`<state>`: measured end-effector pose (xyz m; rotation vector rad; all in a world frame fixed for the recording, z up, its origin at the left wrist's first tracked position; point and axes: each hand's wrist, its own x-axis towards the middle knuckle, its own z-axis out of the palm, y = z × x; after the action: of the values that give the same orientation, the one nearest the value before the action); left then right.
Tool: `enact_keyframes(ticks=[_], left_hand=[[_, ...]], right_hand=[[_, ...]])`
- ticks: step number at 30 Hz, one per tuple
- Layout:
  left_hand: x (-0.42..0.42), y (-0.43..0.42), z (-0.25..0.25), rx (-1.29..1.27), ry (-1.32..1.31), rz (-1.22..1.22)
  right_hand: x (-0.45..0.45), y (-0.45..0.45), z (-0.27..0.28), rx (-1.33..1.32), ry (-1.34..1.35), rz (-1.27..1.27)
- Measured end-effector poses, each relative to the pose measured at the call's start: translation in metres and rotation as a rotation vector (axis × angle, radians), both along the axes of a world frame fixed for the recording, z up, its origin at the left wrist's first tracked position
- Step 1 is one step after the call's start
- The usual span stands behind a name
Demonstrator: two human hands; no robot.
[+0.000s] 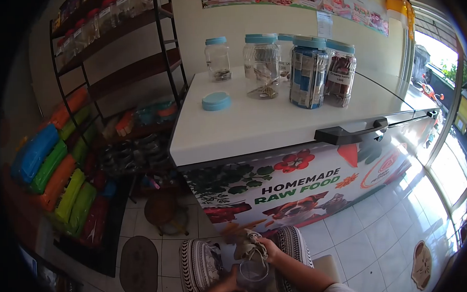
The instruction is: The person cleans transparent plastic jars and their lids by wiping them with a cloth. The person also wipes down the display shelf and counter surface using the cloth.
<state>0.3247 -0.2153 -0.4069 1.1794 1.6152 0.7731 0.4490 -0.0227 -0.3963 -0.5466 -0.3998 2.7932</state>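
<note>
In my lap, my left hand grips the side of a clear plastic jar whose round mouth faces up toward me. My right hand is closed on a bunched khaki cloth, held just above the jar's rim. Part of the cloth is blurred, and the jar's lower part is hard to see. A loose light-blue lid lies on the white freezer top in front of me.
Several lidded jars stand on the freezer, including one with blue packets and one with brown sticks. A black handle juts from its front edge. Left are a shelf rack, colourful packages and a wooden stool.
</note>
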Motion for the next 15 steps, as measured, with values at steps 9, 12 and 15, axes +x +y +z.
enact_keyframes(ticks=[9,12,15], left_hand=[[-0.069,0.048,0.304,-0.093,0.171,-0.632],[-0.106,0.105,0.386,0.442,-0.354,-0.499],[-0.105,0.200,0.438,0.920,0.521,0.075]], right_hand=[[-0.037,-0.025,0.008,-0.111,-0.010,0.034],[-0.028,-0.022,0.016,-0.137,-0.012,-0.022],[-0.024,-0.021,0.019,-0.106,0.013,-0.020]])
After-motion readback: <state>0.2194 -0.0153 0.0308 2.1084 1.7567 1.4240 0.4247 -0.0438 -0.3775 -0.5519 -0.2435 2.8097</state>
